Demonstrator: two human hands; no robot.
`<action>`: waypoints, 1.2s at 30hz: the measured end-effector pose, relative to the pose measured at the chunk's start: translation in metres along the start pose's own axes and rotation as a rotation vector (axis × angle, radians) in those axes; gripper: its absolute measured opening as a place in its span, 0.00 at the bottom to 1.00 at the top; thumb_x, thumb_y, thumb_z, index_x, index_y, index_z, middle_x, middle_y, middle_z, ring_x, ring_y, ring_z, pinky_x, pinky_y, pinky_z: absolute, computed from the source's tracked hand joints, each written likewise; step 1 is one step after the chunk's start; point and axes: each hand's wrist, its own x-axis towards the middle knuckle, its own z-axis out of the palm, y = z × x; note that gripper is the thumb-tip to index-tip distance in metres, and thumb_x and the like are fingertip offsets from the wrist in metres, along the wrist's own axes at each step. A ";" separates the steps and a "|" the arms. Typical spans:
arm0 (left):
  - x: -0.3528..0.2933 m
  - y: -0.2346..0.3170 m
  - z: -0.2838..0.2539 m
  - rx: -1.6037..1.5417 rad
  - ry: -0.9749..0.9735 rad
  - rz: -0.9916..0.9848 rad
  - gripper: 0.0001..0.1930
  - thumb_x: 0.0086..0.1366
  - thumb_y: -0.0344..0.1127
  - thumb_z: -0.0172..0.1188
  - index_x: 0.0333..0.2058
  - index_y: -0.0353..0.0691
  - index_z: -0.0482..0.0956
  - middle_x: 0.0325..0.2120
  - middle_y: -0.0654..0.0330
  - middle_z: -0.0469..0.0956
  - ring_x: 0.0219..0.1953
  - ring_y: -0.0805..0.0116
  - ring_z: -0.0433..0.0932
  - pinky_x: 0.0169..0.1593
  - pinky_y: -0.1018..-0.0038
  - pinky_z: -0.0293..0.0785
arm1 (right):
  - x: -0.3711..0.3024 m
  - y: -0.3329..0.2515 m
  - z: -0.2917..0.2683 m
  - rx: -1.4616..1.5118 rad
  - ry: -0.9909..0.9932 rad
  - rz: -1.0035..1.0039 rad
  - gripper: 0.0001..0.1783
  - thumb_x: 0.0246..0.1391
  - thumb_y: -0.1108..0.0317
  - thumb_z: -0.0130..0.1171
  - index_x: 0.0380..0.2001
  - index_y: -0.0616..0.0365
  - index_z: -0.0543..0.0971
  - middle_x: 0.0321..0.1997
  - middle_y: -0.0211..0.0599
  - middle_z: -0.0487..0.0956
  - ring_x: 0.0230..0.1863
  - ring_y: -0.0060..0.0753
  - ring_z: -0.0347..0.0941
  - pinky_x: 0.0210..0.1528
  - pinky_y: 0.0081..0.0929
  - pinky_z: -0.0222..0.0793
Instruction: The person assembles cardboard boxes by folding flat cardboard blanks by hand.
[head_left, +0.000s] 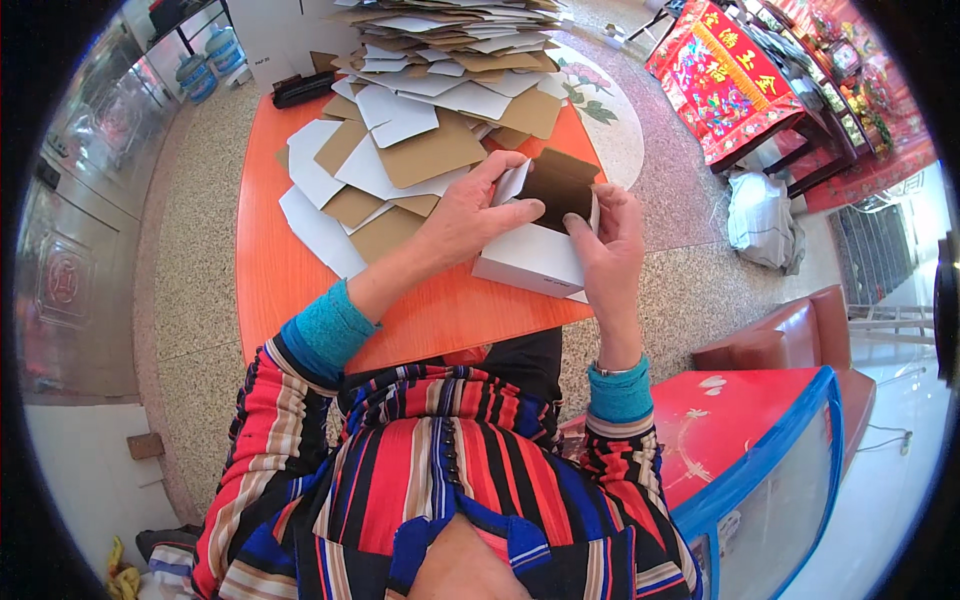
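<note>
Both hands meet over the near right corner of the orange table top [300, 300]. The left hand [470, 215] pinches the white flap of a half-folded white cardboard box [535, 255] with brown inner faces, thumb on top and fingers curled under. The right hand [610, 245] grips the box's right side, its fingers pressed against the raised brown flap. The box rests on the table edge between the two hands; its inside is in shadow and its far side is hidden behind the flap.

Just beyond the left hand lies a loose spread of flat cardboard blanks [390, 150], some showing white faces, others brown, overlapping so that their outlines cannot be separated. Farther past both hands the blanks rise into a tall untidy stack [450, 40], cut off by the upper rim of the picture. A small black object [300, 90] sits at the table's far left corner; its kind is hard to tell.

Near the right forearm stands a red lidded bin with blue rim [760, 440]. Beyond the right hand a white sack [762, 220] lies on the speckled terrazzo floor [190, 240], and farther off hangs a red embroidered cloth with gold characters [720, 80]. Far to the left are blue water jugs [210, 60] beside a metal cabinet [90, 230].
</note>
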 end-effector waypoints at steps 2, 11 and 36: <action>0.000 0.001 -0.002 -0.032 -0.018 -0.046 0.22 0.58 0.32 0.60 0.52 0.42 0.70 0.44 0.58 0.75 0.41 0.68 0.73 0.43 0.77 0.70 | 0.000 -0.001 0.000 0.010 -0.020 0.010 0.25 0.49 0.78 0.60 0.53 0.61 0.70 0.51 0.44 0.74 0.49 0.33 0.71 0.52 0.26 0.67; -0.002 -0.002 -0.005 -0.159 -0.044 -0.031 0.22 0.62 0.32 0.56 0.56 0.41 0.70 0.41 0.64 0.73 0.37 0.77 0.68 0.40 0.82 0.65 | 0.000 -0.007 -0.002 0.034 -0.081 0.171 0.27 0.49 0.76 0.62 0.55 0.62 0.70 0.51 0.45 0.75 0.48 0.34 0.71 0.51 0.25 0.67; -0.001 -0.006 -0.007 -0.051 -0.070 -0.009 0.19 0.64 0.31 0.56 0.54 0.39 0.71 0.43 0.61 0.75 0.41 0.75 0.71 0.46 0.80 0.68 | 0.000 0.001 -0.006 -0.020 -0.143 0.115 0.28 0.46 0.79 0.60 0.54 0.61 0.71 0.51 0.40 0.76 0.47 0.31 0.71 0.50 0.24 0.68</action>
